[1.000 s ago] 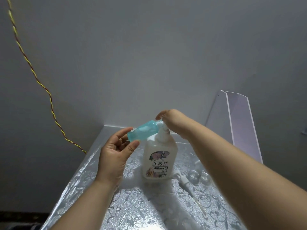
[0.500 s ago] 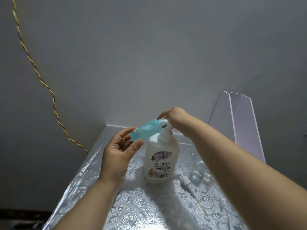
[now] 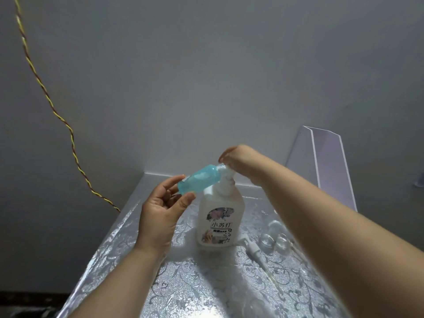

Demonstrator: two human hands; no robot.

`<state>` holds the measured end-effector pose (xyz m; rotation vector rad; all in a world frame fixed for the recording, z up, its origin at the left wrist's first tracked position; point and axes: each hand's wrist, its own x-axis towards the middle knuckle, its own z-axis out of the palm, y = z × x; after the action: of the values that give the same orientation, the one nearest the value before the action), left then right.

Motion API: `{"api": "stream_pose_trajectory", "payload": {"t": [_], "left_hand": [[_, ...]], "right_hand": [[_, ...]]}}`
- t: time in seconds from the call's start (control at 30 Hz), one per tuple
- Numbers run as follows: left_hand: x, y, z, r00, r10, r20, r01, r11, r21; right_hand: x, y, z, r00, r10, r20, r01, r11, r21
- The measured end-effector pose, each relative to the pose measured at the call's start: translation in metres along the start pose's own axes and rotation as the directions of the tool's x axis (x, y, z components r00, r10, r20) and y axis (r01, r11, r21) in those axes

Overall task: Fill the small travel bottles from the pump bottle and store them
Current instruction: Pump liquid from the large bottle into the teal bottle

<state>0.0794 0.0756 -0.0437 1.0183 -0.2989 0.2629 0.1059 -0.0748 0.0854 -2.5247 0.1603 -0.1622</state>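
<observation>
Pump bottle [image 3: 219,220] stood mid-worktop [image 3: 128,255], clear of the edges. Left hand [image 3: 160,216] pinched the tilted blue travel bottle [image 3: 199,182] at the spout; right hand [image 3: 241,160] pressed the pump head, fingers curled.

Look at the pump bottle [image 3: 219,220] standing on the table: its front label [image 3: 220,227] is the only place where you can read anything. Three large dark characters run across the label's middle, 小苏打. Just below them, toward six o'clock, you see a narrow dark band with smaller pale characters, too small and blurred to make out. At about four o'clock from the big characters there seems to be a single letter Q, though the view is too soft for you to be sure. The flower prints above and below the characters carry no words that you can read.
</observation>
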Motion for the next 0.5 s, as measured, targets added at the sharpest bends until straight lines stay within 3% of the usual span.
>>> {"api": "stream_pose_trajectory", "payload": {"t": [0.13, 0.27, 0.5], "left_hand": [[0.000, 0.000, 0.000, 1.000, 0.004, 0.002, -0.004, 1.000, 0.003], [0.001, -0.001, 0.000, 1.000, 0.012, -0.002, -0.012, 1.000, 0.000], [0.002, -0.002, 0.000, 1.000, 0.016, 0.007, -0.016, 1.000, 0.014]], "right_hand": [[0.007, -0.011, -0.023, 0.996, -0.055, -0.067, 0.056, 0.998, 0.018], [0.006, -0.003, -0.007, 0.995, -0.093, 0.041, 0.100, 0.971, -0.218], [0.014, 0.006, 0.007, 0.990, -0.033, 0.136, 0.082, 0.924, -0.372]]}}
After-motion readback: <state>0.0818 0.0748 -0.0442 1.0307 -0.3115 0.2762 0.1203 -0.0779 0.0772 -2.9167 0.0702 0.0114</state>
